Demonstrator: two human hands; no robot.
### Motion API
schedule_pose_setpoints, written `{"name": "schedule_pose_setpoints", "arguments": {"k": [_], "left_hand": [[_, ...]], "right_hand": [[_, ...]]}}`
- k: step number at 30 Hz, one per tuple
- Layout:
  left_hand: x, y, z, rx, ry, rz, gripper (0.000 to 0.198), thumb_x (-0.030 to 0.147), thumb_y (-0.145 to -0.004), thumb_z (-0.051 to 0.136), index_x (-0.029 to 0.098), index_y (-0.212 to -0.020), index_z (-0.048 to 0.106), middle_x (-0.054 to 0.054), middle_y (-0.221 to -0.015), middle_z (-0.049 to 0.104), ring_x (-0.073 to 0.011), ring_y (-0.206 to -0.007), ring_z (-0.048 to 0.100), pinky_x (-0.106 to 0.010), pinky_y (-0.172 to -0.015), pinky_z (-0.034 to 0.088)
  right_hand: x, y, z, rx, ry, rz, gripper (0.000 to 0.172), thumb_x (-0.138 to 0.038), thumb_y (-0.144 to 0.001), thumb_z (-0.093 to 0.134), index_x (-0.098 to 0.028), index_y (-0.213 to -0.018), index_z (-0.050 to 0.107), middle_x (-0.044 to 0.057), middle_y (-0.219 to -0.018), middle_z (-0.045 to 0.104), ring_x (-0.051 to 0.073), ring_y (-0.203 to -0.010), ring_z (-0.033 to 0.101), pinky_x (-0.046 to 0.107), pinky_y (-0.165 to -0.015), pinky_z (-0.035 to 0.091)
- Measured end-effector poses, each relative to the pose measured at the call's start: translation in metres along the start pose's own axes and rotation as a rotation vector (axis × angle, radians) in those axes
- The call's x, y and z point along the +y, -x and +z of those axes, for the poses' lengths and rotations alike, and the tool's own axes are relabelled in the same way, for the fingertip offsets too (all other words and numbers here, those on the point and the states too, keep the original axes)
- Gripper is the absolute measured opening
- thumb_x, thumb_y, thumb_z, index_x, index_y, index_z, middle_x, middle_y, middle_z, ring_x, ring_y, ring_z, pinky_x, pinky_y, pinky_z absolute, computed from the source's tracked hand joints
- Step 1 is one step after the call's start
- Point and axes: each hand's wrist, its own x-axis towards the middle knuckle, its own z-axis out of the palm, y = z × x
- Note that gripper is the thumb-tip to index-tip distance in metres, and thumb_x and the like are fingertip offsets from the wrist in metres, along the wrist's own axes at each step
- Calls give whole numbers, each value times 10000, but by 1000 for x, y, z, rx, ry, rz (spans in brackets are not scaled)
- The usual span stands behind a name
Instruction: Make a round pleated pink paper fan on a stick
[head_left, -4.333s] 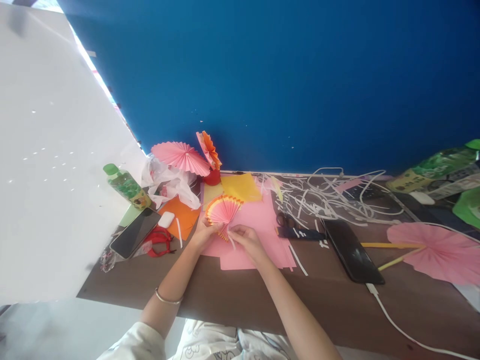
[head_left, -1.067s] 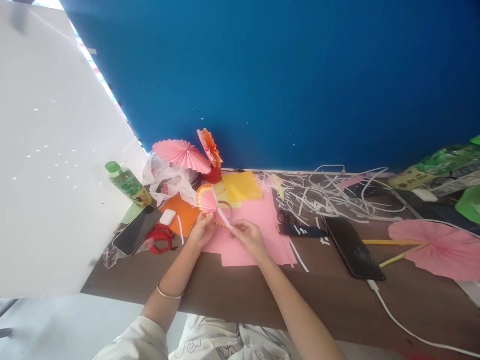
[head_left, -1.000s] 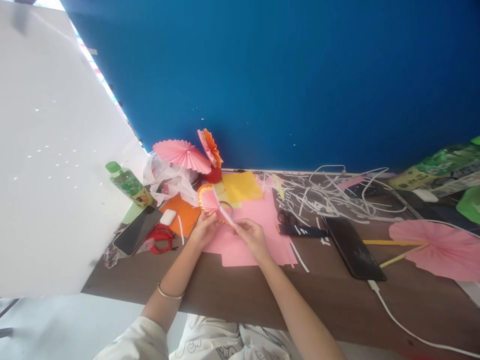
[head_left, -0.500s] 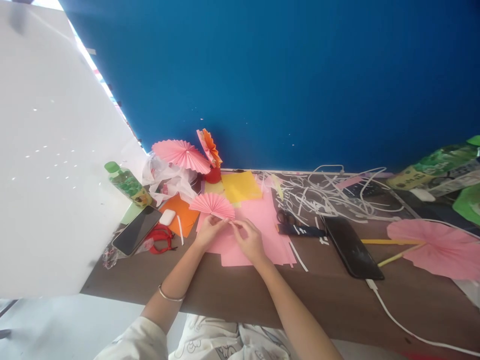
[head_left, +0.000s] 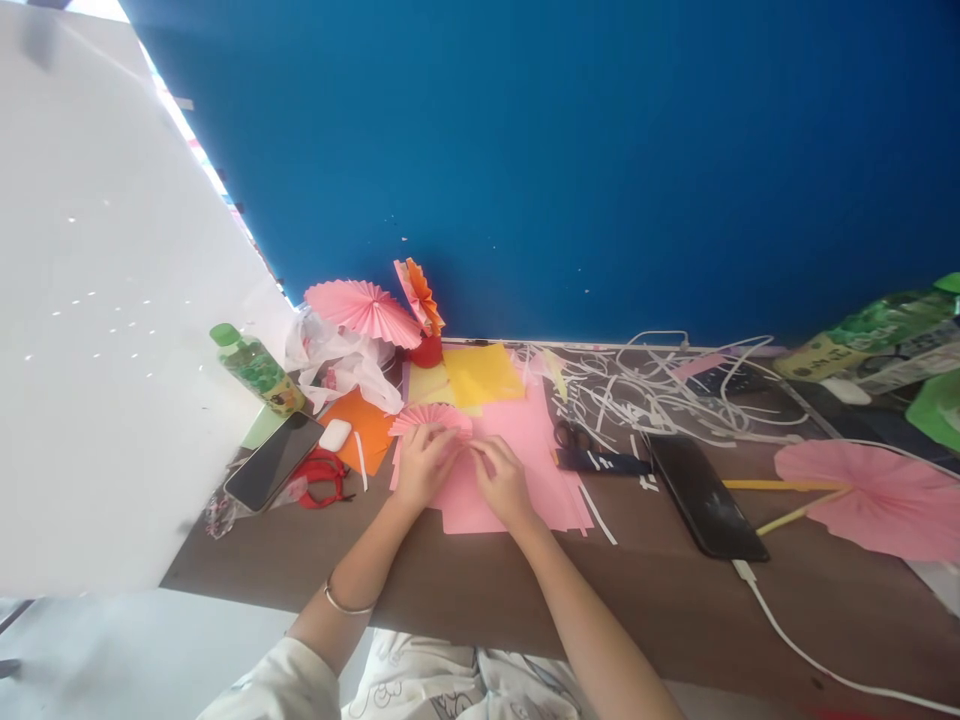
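A pleated pink paper fan (head_left: pixel 429 414) is held above a stack of pink paper (head_left: pixel 480 505), its folds spread toward the wall. My left hand (head_left: pixel 424 468) is closed over the fan's lower left part, its fingers covering much of the pleats. My right hand (head_left: pixel 501 482) pinches the fan's lower right edge, thumb and forefinger together. Both sets of fingertips nearly meet at the fan's right end. Just behind the hands are yellow sheets (head_left: pixel 486 373), and orange paper (head_left: pixel 367 425) lies left of the fan.
At left stand a green-capped bottle (head_left: pixel 259 370), a phone (head_left: pixel 274 460) and a red cord (head_left: pixel 322 480). White paper strips and cables (head_left: pixel 622 400), scissors (head_left: pixel 574 437) and a black phone (head_left: pixel 705 495) lie right. Finished pink fans (head_left: pixel 367 312) rest at the back.
The left hand has shifted up over the fan, hiding more of it. The fan has tipped lower and slightly right. The right hand stays almost in place.
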Motion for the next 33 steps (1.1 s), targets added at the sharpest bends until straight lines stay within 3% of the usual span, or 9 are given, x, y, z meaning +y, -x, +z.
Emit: {"name": "schedule_pose_setpoints", "arguments": {"k": [4, 7, 21, 33], "left_hand": [[-3, -6, -4, -105, -247, 275, 203, 203, -784, 586, 286, -947, 673, -39, -958, 624, -208, -915, 518, -367, -831, 365], [-4, -7, -6, -107, -315, 376, 205, 220, -803, 572, 262, -989, 647, -41, -949, 618, -192, -892, 524, -357, -792, 389], [-11, -3, 0, -97, -211, 374, 169, 159, -831, 494, 213, -925, 624, -42, -836, 563, -160, -833, 529, -303, -723, 439], [-10, -2, 2, -59, -416, 454, 155, 192, -833, 511, 219, -944, 615, -39, -845, 587, -159, -805, 536, -317, -717, 371]], "right_hand": [[4, 0, 1, 28, 10, -86, 194, -160, -863, 433, -213, -954, 595, 65, -865, 602, 181, -851, 579, 341, -775, 487], [6, 1, 2, 51, 36, -103, 176, -151, -850, 461, -213, -952, 591, 62, -864, 614, 181, -844, 585, 341, -771, 493], [9, 2, 0, 65, 125, -92, 115, -164, -845, 468, -201, -839, 576, 51, -798, 624, 178, -775, 592, 332, -726, 494], [8, 0, -1, 25, 195, -140, 137, -133, -844, 459, -197, -838, 580, 50, -816, 641, 188, -791, 580, 351, -737, 470]]}}
